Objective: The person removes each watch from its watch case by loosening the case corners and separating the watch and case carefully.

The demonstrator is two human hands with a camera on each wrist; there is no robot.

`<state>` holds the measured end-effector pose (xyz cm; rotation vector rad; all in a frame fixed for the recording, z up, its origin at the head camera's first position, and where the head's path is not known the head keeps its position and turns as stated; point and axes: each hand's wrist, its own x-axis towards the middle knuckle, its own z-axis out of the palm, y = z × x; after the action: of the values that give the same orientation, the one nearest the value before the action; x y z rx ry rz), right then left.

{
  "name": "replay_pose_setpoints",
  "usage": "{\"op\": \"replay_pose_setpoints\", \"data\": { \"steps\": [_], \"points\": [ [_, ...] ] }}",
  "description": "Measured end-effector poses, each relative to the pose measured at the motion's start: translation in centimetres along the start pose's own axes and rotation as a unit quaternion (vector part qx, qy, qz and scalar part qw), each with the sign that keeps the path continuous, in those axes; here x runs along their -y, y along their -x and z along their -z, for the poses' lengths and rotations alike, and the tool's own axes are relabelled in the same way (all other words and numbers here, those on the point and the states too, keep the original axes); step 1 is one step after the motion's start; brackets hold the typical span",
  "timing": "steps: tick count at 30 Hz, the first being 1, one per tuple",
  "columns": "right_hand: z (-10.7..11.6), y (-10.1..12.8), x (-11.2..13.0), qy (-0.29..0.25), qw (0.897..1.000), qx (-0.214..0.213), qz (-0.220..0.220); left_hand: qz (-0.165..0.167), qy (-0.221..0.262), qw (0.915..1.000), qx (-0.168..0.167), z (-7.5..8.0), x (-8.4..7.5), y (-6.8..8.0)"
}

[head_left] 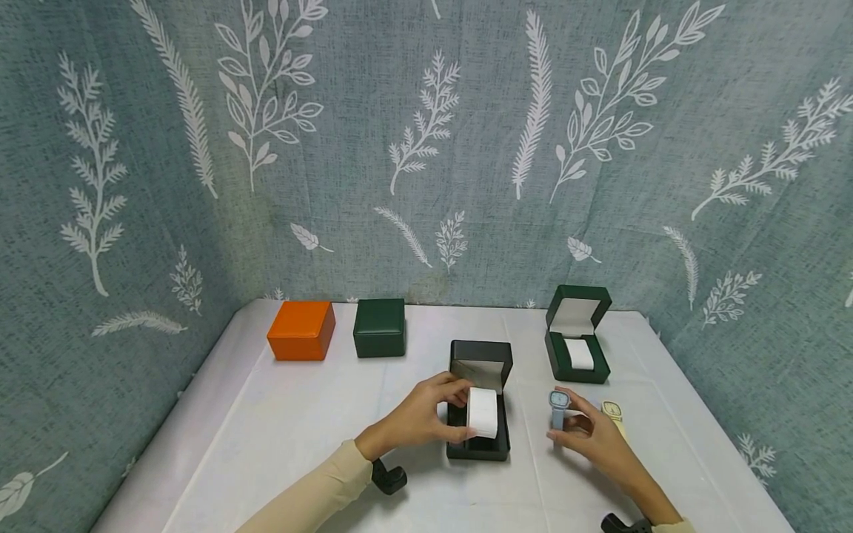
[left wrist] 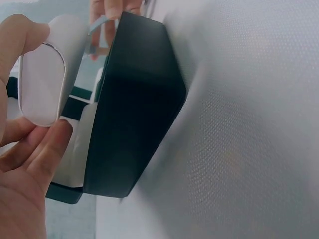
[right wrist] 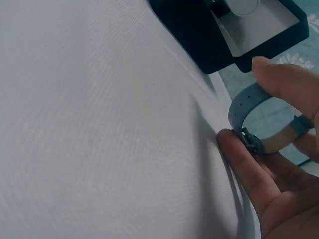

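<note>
Right hand [head_left: 596, 443] pinches blue watch [head_left: 559, 402], strap looped, just above the cloth; fingertip hold, so a loosened pinch could drop it; yellow watch [head_left: 611, 409] sits close behind, could get knocked by a knuckle; left hand [head_left: 420, 411] clamps white cushion [head_left: 483, 413] between thumb and fingers, over black box [head_left: 477, 451]; tilted, it could snag the rim; open green box [head_left: 585, 374] beyond, out of harm's way.

An orange box [head_left: 300, 333] stands beside a closed green box [head_left: 380, 329].
</note>
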<state>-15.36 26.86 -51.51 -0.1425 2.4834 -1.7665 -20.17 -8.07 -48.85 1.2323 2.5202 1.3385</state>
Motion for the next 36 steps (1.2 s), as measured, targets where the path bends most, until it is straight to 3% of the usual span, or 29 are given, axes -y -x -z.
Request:
{"op": "replay_pose_setpoints", "data": {
  "steps": [7, 22, 30, 36],
  "points": [
    [0.0, -0.3, -0.2, 0.000, 0.999, -0.016, -0.042, 0.001, -0.003, 1.0000, 0.001, 0.0, 0.0, 0.0],
    [-0.2, 0.0, -0.4, -0.013, 0.997, -0.028, -0.075, 0.000, -0.003, 1.0000, -0.001, 0.0, -0.1, 0.0],
    [-0.1, 0.2, 0.0, -0.031, 0.993, -0.058, -0.093, 0.008, -0.003, 1.0000, 0.000, 0.0, -0.2, 0.1],
    [-0.2, 0.1, 0.7, -0.007, 0.989, -0.090, -0.118, 0.005, -0.003, 1.0000, 0.001, 0.0, -0.3, 0.0]
  ]
}}
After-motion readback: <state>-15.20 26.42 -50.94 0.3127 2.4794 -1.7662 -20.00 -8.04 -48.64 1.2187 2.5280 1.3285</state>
